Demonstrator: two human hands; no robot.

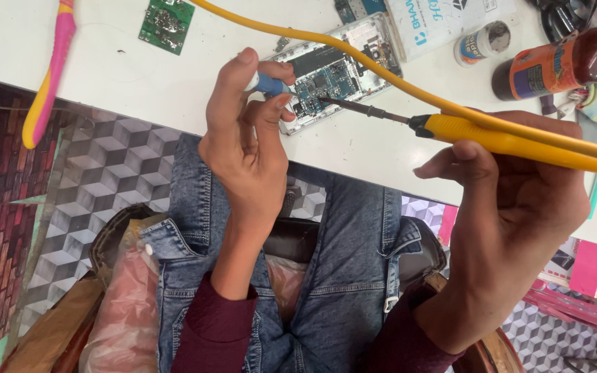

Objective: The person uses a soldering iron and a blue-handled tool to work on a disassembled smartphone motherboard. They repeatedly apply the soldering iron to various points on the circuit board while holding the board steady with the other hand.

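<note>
Fingers of my left hand (247, 148) are pinched shut round a small blue-handled tool (269, 84), thumb on top and forefinger below, and its working end points right toward the opened phone (336, 69). That phone lies on the white table (139, 76) just beyond my left fingertips, touching distance, with its long axis running up and to the right, away from me. Its back is off: I see a white frame, a dark blue circuit board packed with small parts, and a black patch above it.

Further right, my right hand (519, 200) is closed round the yellow handle of a soldering iron (519, 141), fingers wrapped under it and thumb along the near side. The iron's long axis slopes down from the phone to my right hand, so its dark metal tip (350, 105) reaches leftward and rests on or just over the board's lower edge; I cannot tell whether it touches. Its yellow cable (298, 31) arcs back over the phone. My left hand is the nearer one to the board; the right stays well back, joined to it only by the shaft.

A brown bottle (561, 65) lies beyond my right hand.
</note>
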